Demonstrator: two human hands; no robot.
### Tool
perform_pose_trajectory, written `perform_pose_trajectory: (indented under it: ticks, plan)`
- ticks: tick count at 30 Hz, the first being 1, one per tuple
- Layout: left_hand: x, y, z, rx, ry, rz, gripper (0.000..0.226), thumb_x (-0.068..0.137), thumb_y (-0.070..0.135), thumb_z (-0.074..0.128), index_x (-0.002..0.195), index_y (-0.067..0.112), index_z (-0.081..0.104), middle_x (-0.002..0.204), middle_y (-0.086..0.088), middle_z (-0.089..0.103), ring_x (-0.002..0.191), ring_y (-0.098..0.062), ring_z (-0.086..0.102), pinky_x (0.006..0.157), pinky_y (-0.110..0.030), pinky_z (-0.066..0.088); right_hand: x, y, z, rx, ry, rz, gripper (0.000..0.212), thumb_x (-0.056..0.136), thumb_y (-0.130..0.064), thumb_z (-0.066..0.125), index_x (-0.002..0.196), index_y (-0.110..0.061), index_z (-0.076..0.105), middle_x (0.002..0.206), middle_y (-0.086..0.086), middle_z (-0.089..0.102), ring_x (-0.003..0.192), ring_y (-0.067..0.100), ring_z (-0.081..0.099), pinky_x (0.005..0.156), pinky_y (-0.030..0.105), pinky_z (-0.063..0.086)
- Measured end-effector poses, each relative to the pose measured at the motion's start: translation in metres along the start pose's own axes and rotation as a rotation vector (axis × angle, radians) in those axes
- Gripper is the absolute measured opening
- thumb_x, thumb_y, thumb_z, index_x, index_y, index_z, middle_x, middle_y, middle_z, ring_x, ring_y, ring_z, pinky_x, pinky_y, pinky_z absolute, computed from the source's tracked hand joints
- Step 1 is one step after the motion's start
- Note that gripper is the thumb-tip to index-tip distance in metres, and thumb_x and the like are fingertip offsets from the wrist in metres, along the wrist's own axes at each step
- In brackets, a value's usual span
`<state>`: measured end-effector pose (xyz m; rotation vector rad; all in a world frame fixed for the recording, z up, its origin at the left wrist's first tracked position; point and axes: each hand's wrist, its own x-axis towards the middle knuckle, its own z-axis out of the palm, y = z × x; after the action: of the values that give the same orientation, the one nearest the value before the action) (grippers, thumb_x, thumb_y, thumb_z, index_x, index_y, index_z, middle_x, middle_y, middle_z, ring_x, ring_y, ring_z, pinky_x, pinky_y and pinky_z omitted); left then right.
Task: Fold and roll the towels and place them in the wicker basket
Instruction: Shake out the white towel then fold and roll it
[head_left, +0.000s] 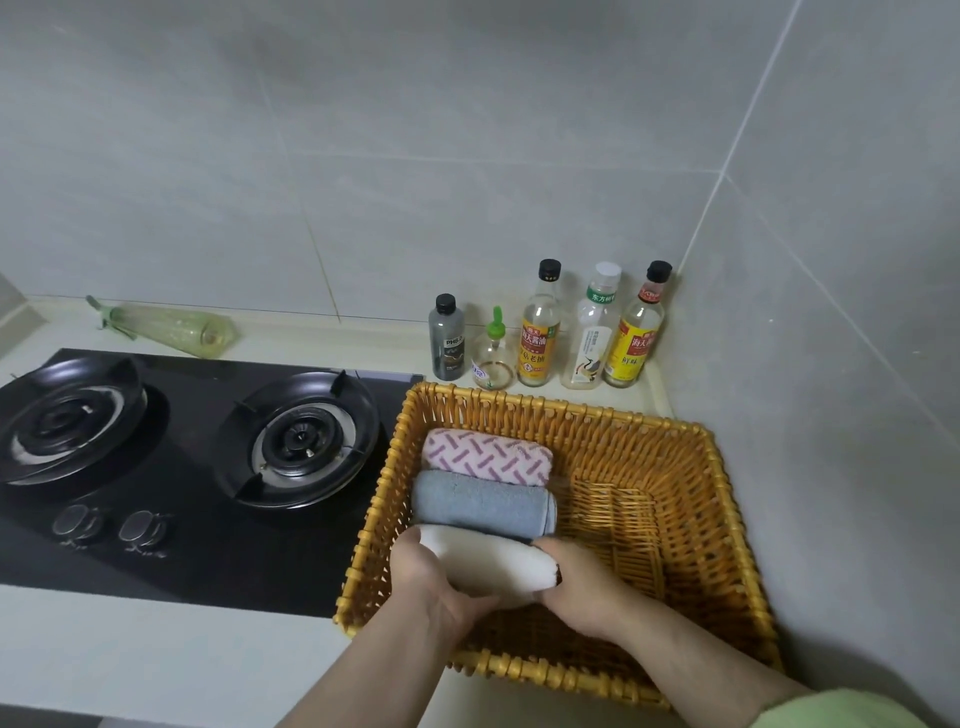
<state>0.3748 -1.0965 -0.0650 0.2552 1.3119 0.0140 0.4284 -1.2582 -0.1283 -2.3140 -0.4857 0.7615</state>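
Head view, placing step in hand. Both hands are inside the basket (571, 410) and hold the white roll (488, 564) between them. The left hand (431, 582) grips its left end and the right hand (579, 590) its right end, with the fingers (408, 556) of each curled round the cloth. The roll sits in the left half of the basket, touching or just beside the grey roll (483, 504), which lies against the pink roll (485, 457) behind it. Whether the white roll rests on the basket floor cannot be told; the hands hide its underside.

Judgement: two towels are stowed and this is the third in the row. The next move calls for seating the roll snug and parallel to the grey one, then releasing both ends together so that the wrap does not spring loose.

Materials:
- The basket is stiff golden wicker, rectangular, with flared walls, a braided rim and an open weave on the floor to the right.
- The three towels are soft pile cloth rolled into short cylinders. The white is plush, the grey has a fine nap and a stitched hem at its right end, and the pink has purple dashes in a herringbone pattern.
- The stove (182, 519) is glossy black glass with two round burners.
- The table (130, 654) is pale and smooth.
- The bottles (540, 332) are clear and labelled, and stand against the tiled wall.
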Motion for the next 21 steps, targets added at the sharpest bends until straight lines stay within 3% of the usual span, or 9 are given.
perform_pose_trajectory:
  ticks: [4, 7, 9, 11, 14, 17, 21]
  plan:
    - [0.001, 0.001, 0.009, -0.041, -0.053, 0.028, 0.069, 0.092, 0.046, 0.051, 0.15, 0.02, 0.025, 0.151, -0.017, 0.033, 0.14, -0.045, 0.027, 0.108, -0.071, 0.021, 0.002, 0.004, 0.003, 0.058, 0.144, 0.02, 0.044, 0.081, -0.014, 0.072, 0.122, -0.026, 0.06, 0.113, -0.007, 0.057, 0.099, 0.005, 0.054, 0.075, 0.008, 0.043]
    - [0.006, 0.007, 0.009, -0.038, -0.091, 0.02, 0.072, 0.091, 0.048, 0.051, 0.152, 0.021, 0.023, 0.152, -0.017, 0.031, 0.141, -0.046, 0.025, 0.107, -0.073, 0.017, 0.003, 0.009, 0.005, 0.245, 0.103, 0.17, 0.046, 0.076, -0.013, 0.073, 0.116, -0.025, 0.051, 0.109, -0.005, 0.059, 0.095, 0.009, 0.06, 0.075, 0.023, 0.056]
    - [0.01, 0.009, 0.006, -0.003, -0.119, 0.019, 0.076, 0.09, 0.049, 0.051, 0.153, 0.021, 0.02, 0.154, -0.016, 0.028, 0.142, -0.045, 0.023, 0.107, -0.073, 0.017, 0.004, 0.01, 0.0, 0.599, 0.028, 0.312, 0.057, 0.079, -0.004, 0.067, 0.128, -0.021, 0.044, 0.12, 0.008, 0.057, 0.101, 0.022, 0.064, 0.085, 0.037, 0.059]
    - [0.014, 0.009, 0.003, 0.062, -0.148, 0.017, 0.074, 0.09, 0.047, 0.05, 0.153, 0.021, 0.022, 0.153, -0.017, 0.031, 0.14, -0.045, 0.027, 0.103, -0.075, 0.022, 0.004, 0.01, -0.007, 0.927, -0.034, 0.389, 0.077, 0.083, -0.002, 0.069, 0.144, -0.029, 0.031, 0.129, 0.014, 0.052, 0.104, 0.035, 0.065, 0.088, 0.043, 0.058]
    - [0.016, 0.009, 0.003, 0.143, -0.137, 0.024, 0.069, 0.087, 0.045, 0.054, 0.147, 0.023, 0.03, 0.141, -0.02, 0.042, 0.129, -0.048, 0.039, 0.092, -0.078, 0.032, 0.007, 0.006, -0.009, 0.924, -0.065, 0.416, 0.094, 0.08, -0.012, 0.078, 0.151, -0.036, 0.02, 0.138, 0.014, 0.051, 0.104, 0.034, 0.065, 0.086, 0.042, 0.059]
    - [0.018, 0.008, 0.01, 0.199, -0.105, 0.031, 0.062, 0.088, 0.048, 0.055, 0.141, 0.022, 0.035, 0.112, -0.02, 0.048, 0.113, -0.047, 0.047, 0.083, -0.074, 0.04, 0.009, 0.002, -0.005, 0.96, -0.049, 0.484, 0.079, 0.084, -0.01, 0.073, 0.148, -0.026, 0.03, 0.126, 0.011, 0.059, 0.104, 0.034, 0.064, 0.088, 0.045, 0.057]
    - [0.025, 0.008, 0.014, 0.182, -0.103, -0.004, 0.061, 0.09, 0.046, 0.055, 0.14, 0.019, 0.034, 0.102, -0.019, 0.047, 0.108, -0.047, 0.048, 0.091, -0.075, 0.037, 0.014, 0.003, -0.009, 0.975, -0.078, 0.487, 0.041, 0.09, -0.012, 0.064, 0.126, -0.025, 0.049, 0.122, 0.01, 0.06, 0.105, 0.036, 0.063, 0.092, 0.049, 0.055]
